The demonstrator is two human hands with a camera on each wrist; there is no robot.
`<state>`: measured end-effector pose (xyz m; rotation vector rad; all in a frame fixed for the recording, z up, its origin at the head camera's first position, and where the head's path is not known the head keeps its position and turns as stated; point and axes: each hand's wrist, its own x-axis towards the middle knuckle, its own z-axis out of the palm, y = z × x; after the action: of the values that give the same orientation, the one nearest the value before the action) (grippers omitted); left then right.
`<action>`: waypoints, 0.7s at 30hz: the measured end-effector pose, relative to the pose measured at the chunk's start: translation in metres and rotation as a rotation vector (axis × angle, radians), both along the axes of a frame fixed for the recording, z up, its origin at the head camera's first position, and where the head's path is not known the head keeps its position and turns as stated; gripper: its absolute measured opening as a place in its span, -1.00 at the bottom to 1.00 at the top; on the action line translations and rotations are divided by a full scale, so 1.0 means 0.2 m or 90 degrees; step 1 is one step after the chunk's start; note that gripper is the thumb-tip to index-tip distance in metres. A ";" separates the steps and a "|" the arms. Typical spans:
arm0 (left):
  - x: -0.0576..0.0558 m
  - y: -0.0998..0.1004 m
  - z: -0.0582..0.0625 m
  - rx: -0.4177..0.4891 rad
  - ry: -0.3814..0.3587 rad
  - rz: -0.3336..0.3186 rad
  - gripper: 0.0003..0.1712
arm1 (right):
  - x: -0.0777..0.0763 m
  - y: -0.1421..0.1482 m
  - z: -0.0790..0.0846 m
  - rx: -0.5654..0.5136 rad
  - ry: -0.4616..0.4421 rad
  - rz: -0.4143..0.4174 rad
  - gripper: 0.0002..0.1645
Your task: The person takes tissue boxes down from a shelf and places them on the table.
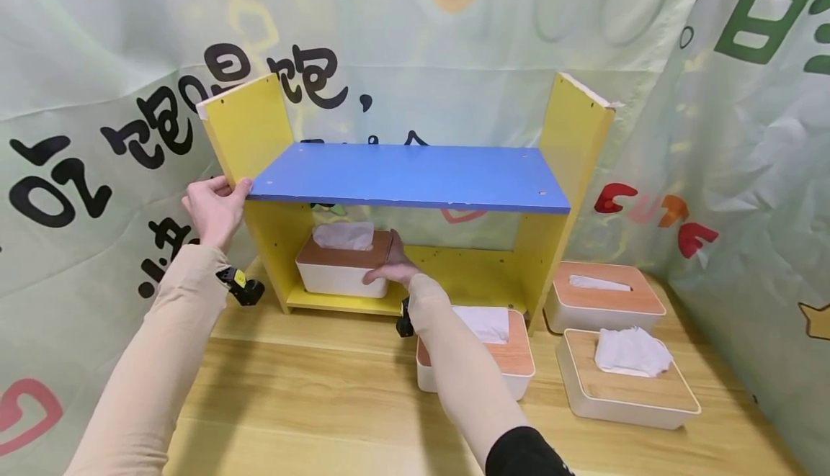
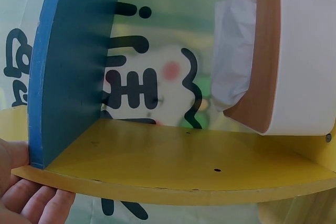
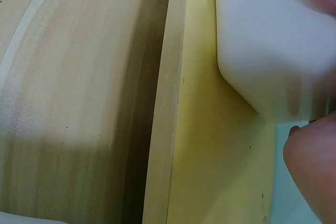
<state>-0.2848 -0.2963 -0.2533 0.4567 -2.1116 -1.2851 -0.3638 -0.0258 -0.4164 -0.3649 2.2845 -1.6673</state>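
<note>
A tissue box (image 1: 333, 276) with a white body, wooden lid and a tissue sticking out sits at the left end of the yellow bottom shelf (image 1: 467, 274). My right hand (image 1: 394, 266) grips its right end, thumb across the front and fingers behind. In the left wrist view the same tissue box (image 2: 304, 61) shows close to the yellow side panel. My left hand (image 1: 217, 208) holds the front edge of the rack's left side panel (image 1: 249, 127), at the height of the blue shelf (image 1: 415, 173); its fingers (image 2: 37, 200) curl round the outside of that panel.
Another tissue box (image 1: 519, 350) stands on the wooden table (image 1: 292, 382) before the rack, partly behind my right forearm. To the right are two more, a rear tissue box (image 1: 603, 317) and a front tissue box (image 1: 635, 393). A printed cloth (image 1: 415, 22) hangs behind.
</note>
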 end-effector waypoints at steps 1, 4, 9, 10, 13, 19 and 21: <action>0.00 0.00 0.00 0.002 0.003 -0.001 -0.48 | 0.00 0.00 0.00 -0.001 0.003 -0.003 0.60; -0.01 0.01 0.01 0.001 0.012 0.000 -0.49 | -0.01 0.01 0.00 -0.005 0.015 -0.013 0.60; 0.00 0.01 0.01 0.000 0.012 0.000 -0.49 | 0.01 0.01 0.01 0.015 0.026 -0.014 0.60; 0.00 0.01 0.01 0.000 0.009 -0.002 -0.48 | 0.01 0.01 0.02 0.021 0.026 -0.014 0.60; 0.01 0.01 0.01 0.002 0.004 -0.007 -0.48 | 0.03 0.01 0.03 0.032 0.026 -0.014 0.60; 0.00 0.00 -0.01 0.000 -0.007 -0.003 -0.47 | 0.05 -0.02 0.06 0.057 0.092 -0.023 0.57; 0.01 0.00 0.00 -0.004 -0.004 -0.003 -0.48 | 0.05 -0.03 0.07 0.073 0.132 -0.032 0.56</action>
<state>-0.2838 -0.2962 -0.2541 0.4548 -2.1228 -1.2810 -0.3543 -0.0328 -0.4018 -0.4783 2.5462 -1.5791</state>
